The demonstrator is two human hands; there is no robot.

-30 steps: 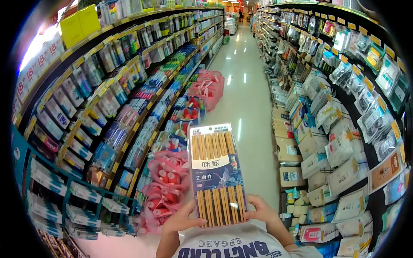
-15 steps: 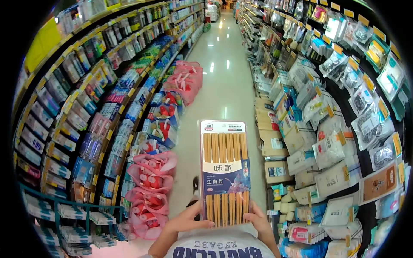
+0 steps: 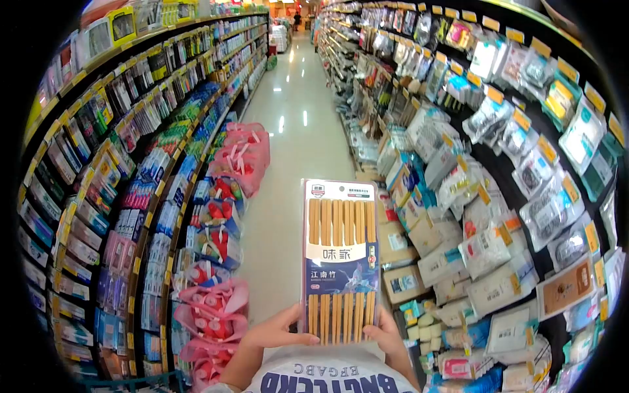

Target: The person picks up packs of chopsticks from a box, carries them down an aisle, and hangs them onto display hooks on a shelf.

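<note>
Bamboo-coloured chopsticks (image 3: 338,223) are packed in a flat retail pack (image 3: 340,262), lower centre of the frame, long side running up the picture, printed face toward the camera, dark blue label (image 3: 327,281) across the middle. Lower left edge is clamped by the left hand (image 3: 278,331), lower right edge by the right hand (image 3: 388,335); both thumbs are laid on the front, fingers behind are hidden, so their exact placement cannot be told. Step in hand is judged to be a two-handed hold, apparently for viewing the front. For the next move, an even grip on both edges is judged to be called for, since the upper part is left unsupported by either hand; if one hand is freed, the weight would have to be taken by the other. Printed shirt (image 3: 327,380) is seen at bottom centre. Pink bags (image 3: 242,157) are seen left of the aisle floor (image 3: 288,124), with stocked shelves (image 3: 141,216) at the left of the frame. Hanging packets (image 3: 495,252) are crowded along the right side, apart from the hands. Small print is not readable throughout.
</note>
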